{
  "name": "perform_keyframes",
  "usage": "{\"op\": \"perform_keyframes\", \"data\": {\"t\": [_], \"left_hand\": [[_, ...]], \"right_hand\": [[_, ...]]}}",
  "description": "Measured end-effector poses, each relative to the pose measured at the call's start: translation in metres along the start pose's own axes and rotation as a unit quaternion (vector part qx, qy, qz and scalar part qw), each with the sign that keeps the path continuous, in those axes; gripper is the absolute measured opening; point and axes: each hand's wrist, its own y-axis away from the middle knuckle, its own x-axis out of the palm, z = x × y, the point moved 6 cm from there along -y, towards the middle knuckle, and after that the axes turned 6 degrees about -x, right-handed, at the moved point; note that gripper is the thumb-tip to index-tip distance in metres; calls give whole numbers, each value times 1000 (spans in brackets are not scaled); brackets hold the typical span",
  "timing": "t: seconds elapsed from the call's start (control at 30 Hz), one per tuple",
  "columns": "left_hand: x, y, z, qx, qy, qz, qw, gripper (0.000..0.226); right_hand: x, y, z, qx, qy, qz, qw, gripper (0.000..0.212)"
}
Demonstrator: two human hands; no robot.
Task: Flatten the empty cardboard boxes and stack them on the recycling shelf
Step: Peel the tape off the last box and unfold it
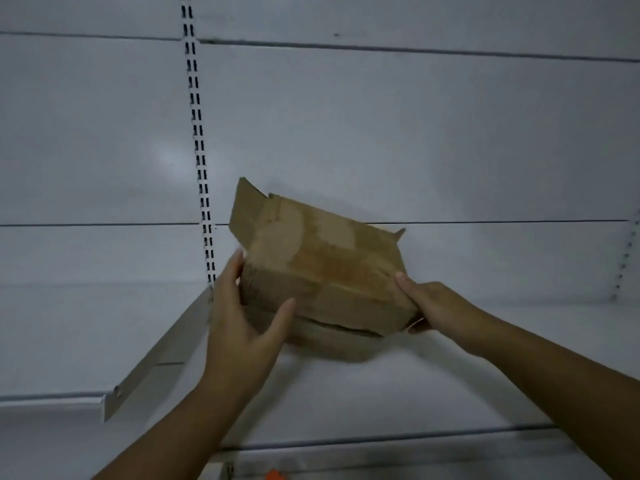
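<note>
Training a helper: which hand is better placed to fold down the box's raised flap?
Probably the left hand: it holds the cardboard box at the end where the flap stands up. The right hand grips the opposite lower corner.

cardboard box (322,268) on the shelf (450,386), before the back panel (381,133), between left hand (239,323) and right hand (436,306).

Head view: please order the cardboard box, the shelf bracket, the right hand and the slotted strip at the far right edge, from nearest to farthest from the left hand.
1. cardboard box: the left hand grips its left end.
2. shelf bracket: just left of that hand.
3. right hand: on the box's other end.
4. slotted strip: far right edge.
</note>
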Motion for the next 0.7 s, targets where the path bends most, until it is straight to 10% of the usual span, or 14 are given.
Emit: {"op": "perform_keyframes", "data": {"t": [0.2, 0.47, 0.57, 0.7], "left_hand": [[26, -82, -59, -19, -242, 80, 967, 65], [100, -139, -57, -162, -287, 236, 914, 65], [123, -150, -60, -146, -360, 253, 886, 63], [150, -127, -27, -169, -426, 337, 822, 61]], "right_hand": [[-35, 19, 19, 59, -111, 111, 986, 93], [-55, 28, 31, 18, -238, 143, 960, 80], [-83, 27, 38, -124, -124, 37, 984, 49], [-123, 35, 37, -358, 143, -201, 900, 14]]}}
